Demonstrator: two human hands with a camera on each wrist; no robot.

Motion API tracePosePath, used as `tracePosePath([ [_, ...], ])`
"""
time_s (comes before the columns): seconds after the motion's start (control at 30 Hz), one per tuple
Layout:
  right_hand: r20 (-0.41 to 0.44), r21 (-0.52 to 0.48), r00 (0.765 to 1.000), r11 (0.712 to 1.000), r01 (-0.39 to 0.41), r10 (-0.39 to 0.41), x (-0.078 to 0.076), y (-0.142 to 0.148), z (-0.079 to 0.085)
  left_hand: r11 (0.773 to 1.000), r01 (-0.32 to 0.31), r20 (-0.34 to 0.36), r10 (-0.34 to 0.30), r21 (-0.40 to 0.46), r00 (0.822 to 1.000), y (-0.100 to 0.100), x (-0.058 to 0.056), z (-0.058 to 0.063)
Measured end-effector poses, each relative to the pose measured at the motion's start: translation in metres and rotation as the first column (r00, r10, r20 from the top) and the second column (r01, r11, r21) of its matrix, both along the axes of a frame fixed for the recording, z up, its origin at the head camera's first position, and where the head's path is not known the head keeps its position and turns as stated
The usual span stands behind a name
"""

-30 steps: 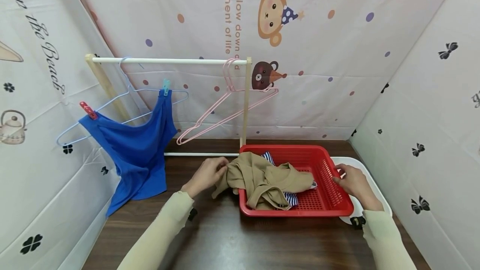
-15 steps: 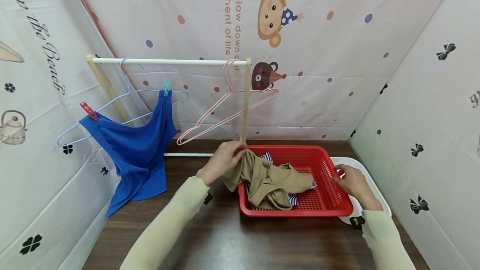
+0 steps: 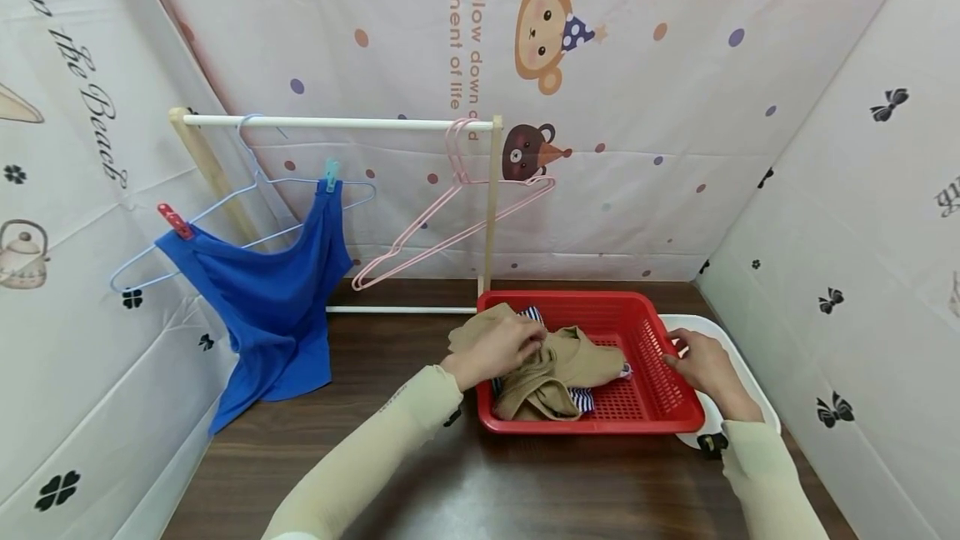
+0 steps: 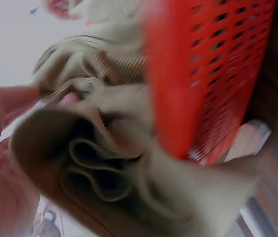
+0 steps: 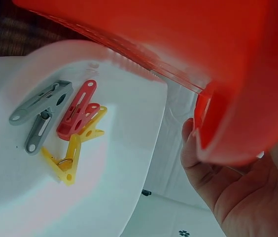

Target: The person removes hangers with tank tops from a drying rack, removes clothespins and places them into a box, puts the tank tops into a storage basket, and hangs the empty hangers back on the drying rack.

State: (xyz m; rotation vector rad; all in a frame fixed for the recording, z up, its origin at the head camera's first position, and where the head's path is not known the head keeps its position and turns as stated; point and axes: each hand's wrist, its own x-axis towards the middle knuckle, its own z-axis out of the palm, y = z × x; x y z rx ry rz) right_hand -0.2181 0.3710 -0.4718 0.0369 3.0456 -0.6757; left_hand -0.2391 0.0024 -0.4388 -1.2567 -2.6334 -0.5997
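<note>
My left hand (image 3: 498, 350) pinches a fold of a khaki garment (image 3: 596, 363) above the left part of a red plastic basket (image 3: 600, 427). In the left wrist view the same khaki garment (image 4: 114, 108) bunches beside the fingers and drapes over the basket's rim, with blur over much of it. Beneath it, a navy-and-white striped cloth (image 3: 582, 398) shows in the basket. My right hand (image 3: 705, 363) grips the basket's right rim, as the right wrist view also shows, with the fingers (image 5: 191, 148) partly behind the red wall.
A white tray (image 3: 759, 397) lies right of the basket, bearing grey (image 5: 43, 111), red (image 5: 77, 111) and yellow clothespins (image 5: 72, 153). Behind stands a rack (image 3: 330, 122) with pink hangers (image 3: 408, 233) and a blue garment (image 3: 277, 298) clipped to a light-blue hanger (image 3: 255, 182).
My left hand has moved right, from beyond the basket's left edge to over it, bringing the khaki garment's left end along. My right hand stays at the rim.
</note>
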Motion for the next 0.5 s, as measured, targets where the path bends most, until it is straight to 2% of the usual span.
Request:
tracePosePath([
  [0.1, -0.001, 0.0, 1.0, 1.0, -0.003, 0.003, 0.0, 0.0, -0.001, 0.999, 0.034, 0.048, -0.032, -0.038, 0.998, 0.0, 0.005, -0.004],
  [0.2, -0.002, -0.001, 1.0, 1.0, -0.005, 0.005, 0.0, 0.0, -0.001, 1.0, 0.017, 0.048, -0.017, -0.007, 0.999, -0.007, 0.006, 0.003],
  [0.3, -0.003, -0.003, 1.0, 1.0, -0.005, 0.005, 0.0, 0.001, -0.001, 0.999, -0.033, 0.003, 0.033, 0.028, 0.999, -0.019, 0.005, 0.011],
  [0.4, 0.0, -0.008, 1.0, 1.0, -0.002, 0.002, 0.0, 0.001, 0.0, 0.993, -0.099, -0.036, 0.102, 0.07, 0.994, -0.036, 0.001, 0.015],
  [0.5, 0.007, -0.008, 1.0, 1.0, 0.001, -0.001, 0.0, 0.001, -0.001, 0.98, -0.163, -0.005, 0.165, 0.113, 0.986, -0.057, -0.003, 0.012],
])
